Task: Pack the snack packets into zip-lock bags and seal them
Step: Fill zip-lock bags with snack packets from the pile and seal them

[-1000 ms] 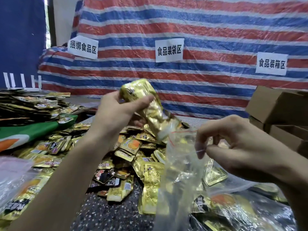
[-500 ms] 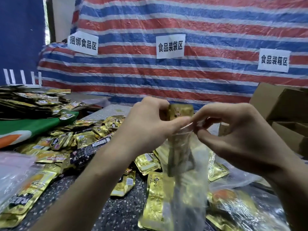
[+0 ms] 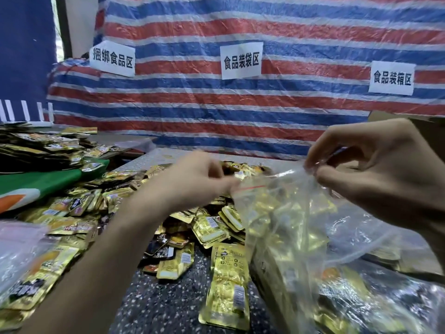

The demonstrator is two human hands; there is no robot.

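A clear zip-lock bag (image 3: 284,227) with a red strip along its mouth hangs in front of me, and gold snack packets show through it. My left hand (image 3: 192,182) pinches the left end of the bag's mouth. My right hand (image 3: 366,162) pinches the right end, higher up. The mouth is stretched between both hands. Many loose gold and black snack packets (image 3: 207,227) lie heaped on the speckled table (image 3: 163,302) below.
Stacked packets (image 3: 36,148) and a green cloth (image 3: 43,182) lie at the left. More plastic bags lie at the lower left (image 3: 16,249) and lower right (image 3: 385,297). A cardboard box (image 3: 431,133) stands behind my right hand. A striped tarp with paper signs (image 3: 240,59) closes the back.
My left hand pushed the gold packet down into the bag and let it go. Both hands then moved apart along the bag's mouth, stretching it sideways.
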